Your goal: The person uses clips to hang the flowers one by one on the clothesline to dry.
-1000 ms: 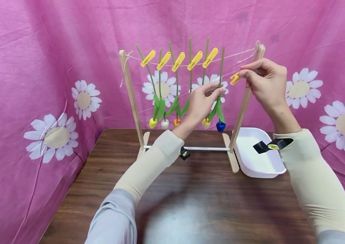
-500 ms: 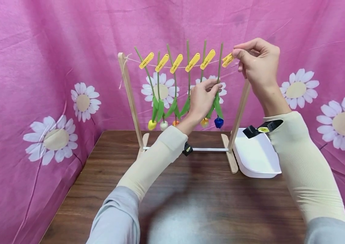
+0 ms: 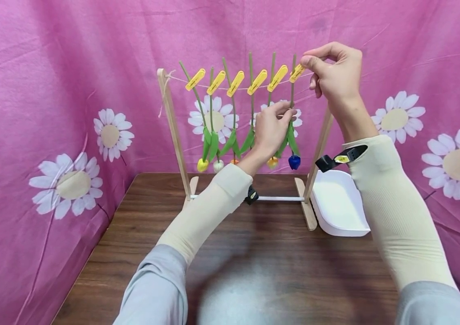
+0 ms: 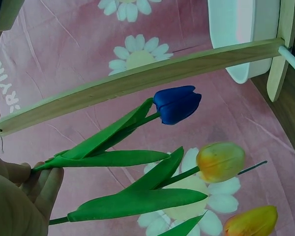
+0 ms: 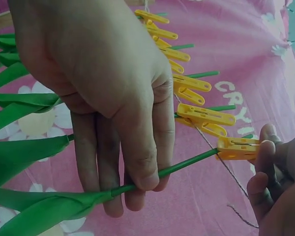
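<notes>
My left hand point(image 3: 271, 128) pinches the green stem of an upside-down blue tulip point(image 3: 294, 162) between thumb and fingers. The bloom point(image 4: 178, 104) points down and away in the left wrist view. My right hand point(image 3: 337, 74) pinches the handle end of a yellow clothespin point(image 3: 296, 73) at the string. In the right wrist view, the front of this clothespin point(image 5: 231, 147) overlaps the tulip's stem near its upper end. To the left, several more tulips hang head down from the string point(image 5: 229, 173), each by its own yellow clothespin point(image 3: 277, 78).
A wooden frame with two posts point(image 3: 174, 126) and a white crossbar point(image 3: 280, 198) carries the string. Beside its right foot stands a white plastic basin point(image 3: 339, 228) on the brown wooden table point(image 3: 148, 234). A pink cloth point(image 3: 71, 54) with printed daisies hangs behind.
My right hand has moved up and left, bringing the clothespin from beside the right post onto the blue tulip's stem at the string. My left hand keeps its pinch on the stem.
</notes>
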Motion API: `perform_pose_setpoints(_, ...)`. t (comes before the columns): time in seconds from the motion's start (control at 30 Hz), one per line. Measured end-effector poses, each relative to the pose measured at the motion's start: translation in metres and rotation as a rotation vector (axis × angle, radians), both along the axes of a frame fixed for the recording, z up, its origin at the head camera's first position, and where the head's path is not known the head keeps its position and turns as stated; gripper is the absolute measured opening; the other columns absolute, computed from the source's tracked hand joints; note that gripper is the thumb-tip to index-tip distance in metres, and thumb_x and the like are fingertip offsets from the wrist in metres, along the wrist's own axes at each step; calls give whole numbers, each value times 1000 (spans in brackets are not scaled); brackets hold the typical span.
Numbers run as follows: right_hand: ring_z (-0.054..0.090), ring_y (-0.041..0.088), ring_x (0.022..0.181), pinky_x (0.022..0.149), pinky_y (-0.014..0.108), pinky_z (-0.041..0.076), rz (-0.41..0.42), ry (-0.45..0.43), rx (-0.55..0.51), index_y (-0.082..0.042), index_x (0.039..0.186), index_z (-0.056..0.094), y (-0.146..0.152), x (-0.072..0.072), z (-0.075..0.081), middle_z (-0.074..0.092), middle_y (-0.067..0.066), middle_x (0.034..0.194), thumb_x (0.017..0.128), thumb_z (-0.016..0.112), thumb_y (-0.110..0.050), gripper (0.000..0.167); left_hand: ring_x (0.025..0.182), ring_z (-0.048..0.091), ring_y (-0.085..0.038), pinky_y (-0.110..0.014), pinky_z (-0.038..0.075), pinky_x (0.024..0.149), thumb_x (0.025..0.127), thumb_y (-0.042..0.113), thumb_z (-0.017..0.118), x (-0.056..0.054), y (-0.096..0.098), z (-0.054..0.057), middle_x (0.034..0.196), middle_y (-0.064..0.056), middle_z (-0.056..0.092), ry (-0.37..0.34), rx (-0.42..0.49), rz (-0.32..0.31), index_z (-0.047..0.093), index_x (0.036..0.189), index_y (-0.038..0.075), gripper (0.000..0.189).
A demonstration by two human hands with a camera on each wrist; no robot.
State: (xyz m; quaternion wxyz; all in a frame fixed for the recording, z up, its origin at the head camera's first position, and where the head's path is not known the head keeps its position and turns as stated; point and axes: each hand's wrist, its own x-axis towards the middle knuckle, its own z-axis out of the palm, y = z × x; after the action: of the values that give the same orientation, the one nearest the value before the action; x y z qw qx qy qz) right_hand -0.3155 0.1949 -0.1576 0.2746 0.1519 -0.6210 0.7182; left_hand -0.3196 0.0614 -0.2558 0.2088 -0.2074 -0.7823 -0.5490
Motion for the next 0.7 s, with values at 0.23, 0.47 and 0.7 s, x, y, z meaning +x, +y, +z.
perform_pose_setpoints(0.23,53,12,33,30,22,37,-11,-37,36,0,88,81,0,-2,-4,73,6,71,86,86,1,6,92,81,-9,-10,56,71,106,13,67,-3,0,3,112,-6,83,8,-15,11,76,128,6,25)
perform_pose_setpoints(0.47,58,13,35,30,22,38,37,-109,85,-2,97,81,4,-1,-6,78,4,75,87,88,-4,12,92,81,-11,-12,57,70,105,12,68,-5,-3,2,113,-8,82,-2,-21,24,75,131,5,28)
perform_pose_setpoints(0.7,65,16,42,34,23,46,70,-123,125,1,112,78,8,0,-11,80,3,90,89,87,-10,27,96,81,-10,-13,55,74,105,13,67,-6,-6,3,115,-6,82,-28,-64,31,73,133,6,29)
